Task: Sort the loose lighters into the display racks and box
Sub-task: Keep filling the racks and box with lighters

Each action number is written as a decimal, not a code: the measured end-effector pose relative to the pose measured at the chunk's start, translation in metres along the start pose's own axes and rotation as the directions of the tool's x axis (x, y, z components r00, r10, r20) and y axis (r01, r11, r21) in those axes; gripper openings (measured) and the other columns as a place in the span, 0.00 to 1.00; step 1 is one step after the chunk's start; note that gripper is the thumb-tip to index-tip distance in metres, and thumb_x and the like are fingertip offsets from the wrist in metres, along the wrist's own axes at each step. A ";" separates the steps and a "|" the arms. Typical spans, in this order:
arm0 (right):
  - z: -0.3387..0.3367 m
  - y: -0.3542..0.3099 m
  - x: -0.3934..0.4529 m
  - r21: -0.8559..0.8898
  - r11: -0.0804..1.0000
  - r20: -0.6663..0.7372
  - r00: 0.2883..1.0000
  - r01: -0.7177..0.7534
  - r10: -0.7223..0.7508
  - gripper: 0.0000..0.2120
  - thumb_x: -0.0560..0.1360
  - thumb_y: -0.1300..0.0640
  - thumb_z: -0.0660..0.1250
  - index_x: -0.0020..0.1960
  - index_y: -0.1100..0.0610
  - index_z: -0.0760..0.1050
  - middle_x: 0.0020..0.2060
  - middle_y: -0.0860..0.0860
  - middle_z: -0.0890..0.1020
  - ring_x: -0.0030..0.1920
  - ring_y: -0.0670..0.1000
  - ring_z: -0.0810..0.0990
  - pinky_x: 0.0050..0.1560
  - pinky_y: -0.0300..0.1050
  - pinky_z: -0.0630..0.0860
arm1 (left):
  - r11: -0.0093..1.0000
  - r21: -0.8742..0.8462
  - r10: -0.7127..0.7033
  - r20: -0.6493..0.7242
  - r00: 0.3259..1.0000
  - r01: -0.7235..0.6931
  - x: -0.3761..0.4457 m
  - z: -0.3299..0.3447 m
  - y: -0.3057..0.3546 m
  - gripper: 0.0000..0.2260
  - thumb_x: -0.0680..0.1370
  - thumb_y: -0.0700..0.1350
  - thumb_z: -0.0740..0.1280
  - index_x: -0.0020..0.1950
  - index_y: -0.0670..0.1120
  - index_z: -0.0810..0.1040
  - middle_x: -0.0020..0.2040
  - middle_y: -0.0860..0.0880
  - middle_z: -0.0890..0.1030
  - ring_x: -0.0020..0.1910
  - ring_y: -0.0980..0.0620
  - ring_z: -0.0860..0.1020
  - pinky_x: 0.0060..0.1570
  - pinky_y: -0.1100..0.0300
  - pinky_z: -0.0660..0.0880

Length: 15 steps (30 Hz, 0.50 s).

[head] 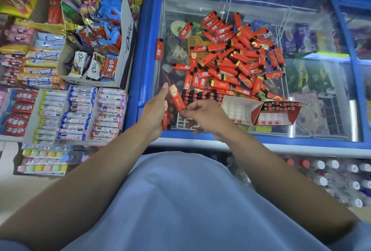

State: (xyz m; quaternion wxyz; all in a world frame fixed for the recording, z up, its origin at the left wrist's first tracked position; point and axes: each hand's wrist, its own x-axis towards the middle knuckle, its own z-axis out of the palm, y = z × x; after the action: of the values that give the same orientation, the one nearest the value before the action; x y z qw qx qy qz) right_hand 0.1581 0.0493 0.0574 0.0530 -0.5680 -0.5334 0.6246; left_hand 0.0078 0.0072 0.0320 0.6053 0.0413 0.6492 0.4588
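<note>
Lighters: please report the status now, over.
Right hand pinches one lighter; left hand holds another. Loose pile unsorted on freezer lid. Box part-filled, reachable.

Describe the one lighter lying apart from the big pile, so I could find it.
Start at the blue freezer frame left of the glass. One red lighter lies alone on it, barcode up, while the others sit heaped on the glass.

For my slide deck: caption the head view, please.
Both hands, left hand and right hand, hold red lighters beside a loose pile on a freezer lid.
</note>
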 end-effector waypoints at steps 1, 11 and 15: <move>-0.008 0.000 -0.002 0.025 1.000 -0.026 1.000 0.001 0.000 0.06 0.75 0.56 0.76 0.46 0.57 0.81 0.44 0.54 0.87 0.38 0.51 0.86 0.31 0.42 0.79 | 0.998 -0.062 -0.021 -0.044 0.999 0.018 0.003 -0.001 -0.001 0.17 0.83 0.58 0.64 0.51 0.47 0.85 0.33 0.51 0.78 0.31 0.54 0.75 0.35 0.60 0.74; -0.080 0.001 -0.003 -0.684 0.717 -0.063 0.969 0.134 -0.241 0.03 0.74 0.52 0.77 0.47 0.49 0.85 0.35 0.42 0.83 0.31 0.40 0.78 0.30 0.31 0.69 | 0.941 -0.332 -0.094 -0.074 0.993 0.064 0.011 -0.007 -0.003 0.17 0.85 0.32 0.55 0.75 0.38 0.66 0.55 0.39 0.80 0.48 0.43 0.85 0.45 0.55 0.82; -0.064 0.011 0.012 -0.762 0.633 -0.139 0.921 0.136 -0.365 0.06 0.76 0.51 0.75 0.52 0.49 0.85 0.41 0.43 0.84 0.42 0.46 0.81 0.40 0.39 0.74 | 0.927 -0.368 -0.091 -0.043 0.995 0.069 0.013 -0.004 -0.003 0.15 0.86 0.34 0.57 0.73 0.35 0.68 0.53 0.39 0.81 0.48 0.44 0.85 0.44 0.56 0.82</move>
State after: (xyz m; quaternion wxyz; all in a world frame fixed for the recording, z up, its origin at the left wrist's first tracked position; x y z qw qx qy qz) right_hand 0.2085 0.0913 0.0553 -0.0195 -0.5418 -0.8010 0.2538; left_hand 0.0024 0.0114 0.0201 0.6012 -0.1123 0.5711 0.5475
